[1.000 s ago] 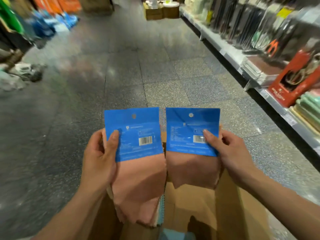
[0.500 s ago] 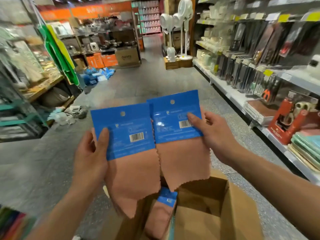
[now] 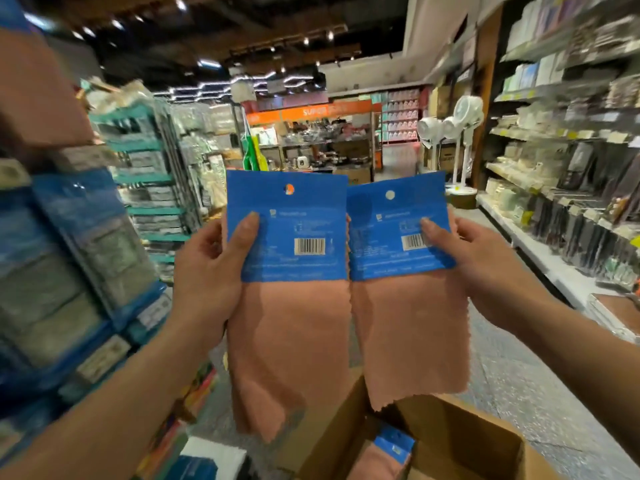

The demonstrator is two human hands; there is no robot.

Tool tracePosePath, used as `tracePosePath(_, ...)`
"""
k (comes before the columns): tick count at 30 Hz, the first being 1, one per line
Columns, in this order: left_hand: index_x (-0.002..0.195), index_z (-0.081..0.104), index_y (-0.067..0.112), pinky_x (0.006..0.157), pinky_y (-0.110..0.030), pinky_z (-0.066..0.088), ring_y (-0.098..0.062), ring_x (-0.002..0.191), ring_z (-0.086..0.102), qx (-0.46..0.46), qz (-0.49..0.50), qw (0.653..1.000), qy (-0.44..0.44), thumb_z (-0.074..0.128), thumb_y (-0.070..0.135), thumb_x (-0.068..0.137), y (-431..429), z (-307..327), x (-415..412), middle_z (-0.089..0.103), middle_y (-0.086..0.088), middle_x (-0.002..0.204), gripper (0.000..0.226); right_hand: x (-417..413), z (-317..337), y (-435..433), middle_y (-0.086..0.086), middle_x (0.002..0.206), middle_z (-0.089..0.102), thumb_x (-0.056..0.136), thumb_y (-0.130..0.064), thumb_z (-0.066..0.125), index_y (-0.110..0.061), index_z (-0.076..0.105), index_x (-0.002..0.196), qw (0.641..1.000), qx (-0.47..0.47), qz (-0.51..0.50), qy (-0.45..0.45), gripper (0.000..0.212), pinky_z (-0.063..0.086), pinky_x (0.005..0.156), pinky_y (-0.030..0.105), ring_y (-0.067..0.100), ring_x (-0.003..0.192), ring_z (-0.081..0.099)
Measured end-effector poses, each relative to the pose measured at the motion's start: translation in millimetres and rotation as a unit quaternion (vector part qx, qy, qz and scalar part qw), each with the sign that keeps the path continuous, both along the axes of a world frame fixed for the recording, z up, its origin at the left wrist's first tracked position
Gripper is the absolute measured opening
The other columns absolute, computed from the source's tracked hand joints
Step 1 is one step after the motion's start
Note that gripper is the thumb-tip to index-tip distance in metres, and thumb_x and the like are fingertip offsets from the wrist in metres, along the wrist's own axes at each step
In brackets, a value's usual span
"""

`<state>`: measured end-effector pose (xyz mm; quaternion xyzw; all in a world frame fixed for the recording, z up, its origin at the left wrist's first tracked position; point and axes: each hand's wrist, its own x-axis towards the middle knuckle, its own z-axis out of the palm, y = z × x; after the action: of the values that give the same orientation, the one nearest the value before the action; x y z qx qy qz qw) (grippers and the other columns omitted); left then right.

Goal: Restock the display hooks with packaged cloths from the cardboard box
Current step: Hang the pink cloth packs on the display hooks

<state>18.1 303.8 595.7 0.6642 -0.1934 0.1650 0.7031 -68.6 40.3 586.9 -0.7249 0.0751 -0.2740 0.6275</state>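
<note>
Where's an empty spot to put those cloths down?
Bare floor lies between the cardboard box and the right shelves, running up the aisle toward the fans. The right shelves and the left display rack are packed full.

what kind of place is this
A shop aisle, likely household goods: stocked shelves on the right, standing fans on display further down, and an orange sign over the far section.
</note>
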Motion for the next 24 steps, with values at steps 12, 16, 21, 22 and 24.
tracePosePath(12, 0.095, 0.071, 0.021, 0.065, -0.023, 0.061, -0.008, 0.079, 0.075, -0.044, 0.149, 0.986, -0.058, 0.064, 0.039, 0.092, 158, 87, -99, 0.079, 0.007, 0.091, 0.019, -31, 82, 135, -0.001, 0.088, 0.078, 0.075, -0.053, 0.071, -0.019, 0.073, 0.092, 0.993, -0.003, 0.094, -0.077, 0.038, 0.06, 0.08, 0.045, 0.019, 0.083, 0.075)
tracePosePath(16, 0.092, 0.072, 0.022, 0.067, -0.032, 0.062, -0.014, 0.08, 0.076, -0.049, 0.206, 0.975, -0.073, 0.064, 0.04, 0.091, 211, 102, -129, 0.079, 0.004, 0.089, 0.019, -33, 103, 192, -0.002, 0.089, 0.077, 0.066, -0.062, 0.069, -0.024, 0.075, 0.093, 0.984, -0.036, 0.146, -0.099, 0.046, 0.058, 0.084, 0.056, 0.023, 0.085, 0.074)
tracePosePath(21, 0.092, 0.069, 0.02, 0.063, -0.025, 0.057, -0.01, 0.076, 0.075, -0.055, 0.273, 0.955, -0.1, 0.061, 0.031, 0.096, 270, 114, -167, 0.078, 0.006, 0.084, 0.014, -35, 122, 256, -0.003, 0.085, 0.076, 0.056, -0.083, 0.069, -0.043, 0.071, 0.093, 0.968, -0.045, 0.206, -0.137, 0.054, 0.055, 0.082, 0.063, 0.032, 0.084, 0.071)
tracePosePath(22, 0.09, 0.068, 0.02, 0.064, -0.023, 0.056, -0.008, 0.075, 0.074, -0.055, 0.291, 0.949, -0.105, 0.061, 0.029, 0.096, 282, 119, -175, 0.078, 0.008, 0.083, 0.013, -35, 126, 268, -0.007, 0.085, 0.076, 0.051, -0.082, 0.071, -0.047, 0.072, 0.09, 0.963, -0.028, 0.228, -0.14, 0.052, 0.056, 0.082, 0.06, 0.028, 0.082, 0.073)
tracePosePath(24, 0.094, 0.071, 0.022, 0.075, -0.035, 0.059, -0.016, 0.086, 0.076, -0.055, 0.315, 0.941, -0.109, 0.065, 0.031, 0.094, 304, 128, -191, 0.079, 0.004, 0.091, 0.011, -31, 132, 290, -0.007, 0.085, 0.077, 0.046, -0.075, 0.077, -0.049, 0.074, 0.083, 0.952, 0.002, 0.273, -0.135, 0.045, 0.06, 0.079, 0.054, 0.026, 0.081, 0.074)
